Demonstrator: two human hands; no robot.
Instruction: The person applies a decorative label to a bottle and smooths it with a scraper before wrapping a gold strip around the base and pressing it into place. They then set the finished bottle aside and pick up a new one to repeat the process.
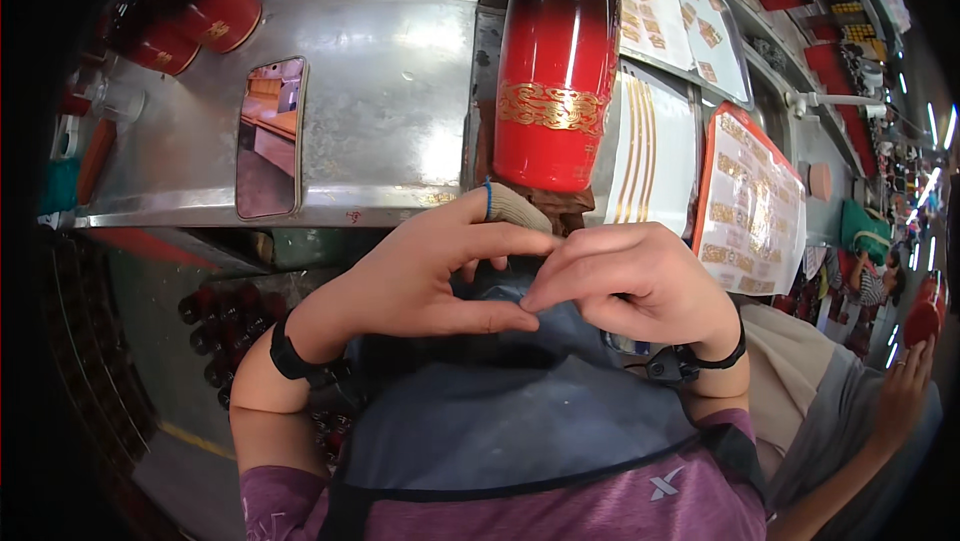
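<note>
The glossy red-and-black bottle with 1 gold patterned band point(557, 71) sits just far of the left hand point(438, 263) and right hand point(635, 279); their fingertips nearly meet, but whether the 2 grip anything I cannot tell.

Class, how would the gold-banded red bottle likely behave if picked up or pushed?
The red bottle would probably feel slippery, since its surface is glossy. Its rounded body might let it roll if pushed on its side. The shine hints at glass or glaze, so it may be fragile.
</note>
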